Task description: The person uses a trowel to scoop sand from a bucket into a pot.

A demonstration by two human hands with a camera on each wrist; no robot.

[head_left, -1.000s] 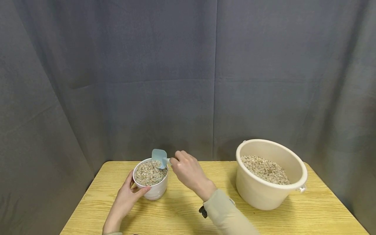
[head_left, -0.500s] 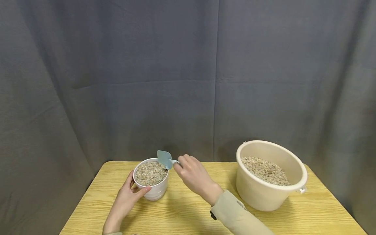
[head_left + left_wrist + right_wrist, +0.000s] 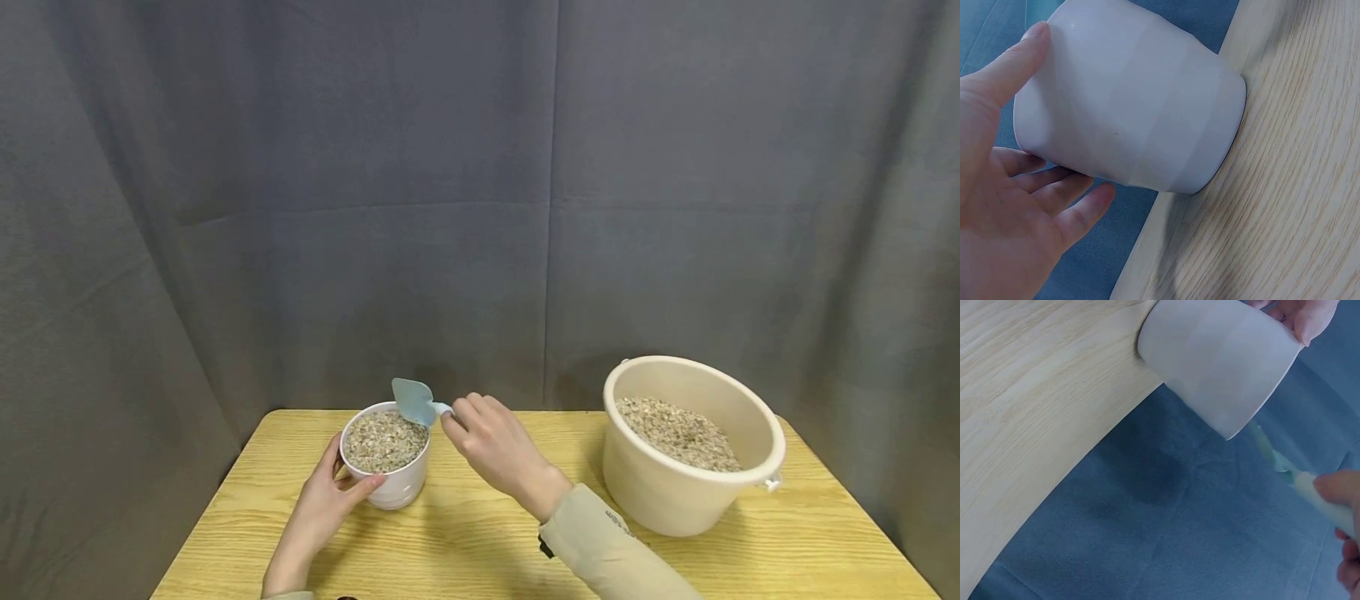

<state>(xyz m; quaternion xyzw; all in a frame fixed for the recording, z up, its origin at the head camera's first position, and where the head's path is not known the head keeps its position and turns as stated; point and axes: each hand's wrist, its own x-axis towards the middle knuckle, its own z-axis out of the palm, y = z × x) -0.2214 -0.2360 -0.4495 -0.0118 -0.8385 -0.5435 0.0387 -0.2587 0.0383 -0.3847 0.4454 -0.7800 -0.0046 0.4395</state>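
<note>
A white pot [image 3: 405, 487] stands on the left part of the table, filled close to its rim with tan gravel-like grains [image 3: 381, 443]. My left hand [image 3: 318, 504] holds it from the near left side, thumb on the front and fingers around the far side. In the left wrist view the thumb [image 3: 1016, 65] presses near the pot's rim. My right hand [image 3: 495, 446] grips the handle of a small light-blue trowel [image 3: 412, 402]. Its blade is tilted over the pot's far right rim; whether it touches the rim I cannot tell. The right wrist view shows the pale handle [image 3: 1322, 500] in my fingers.
A large cream bucket [image 3: 660, 500], its opening tilted toward the left, stands on the right of the wooden table [image 3: 480, 542]. More of the same grains [image 3: 678, 433] lie inside it. A grey curtain [image 3: 480, 208] hangs right behind the table's back edge.
My right hand has drawn slightly right, bringing the trowel blade from over the grains to the pot's far right rim. The blade's tilt has changed. My left hand and the pot stay in place.
</note>
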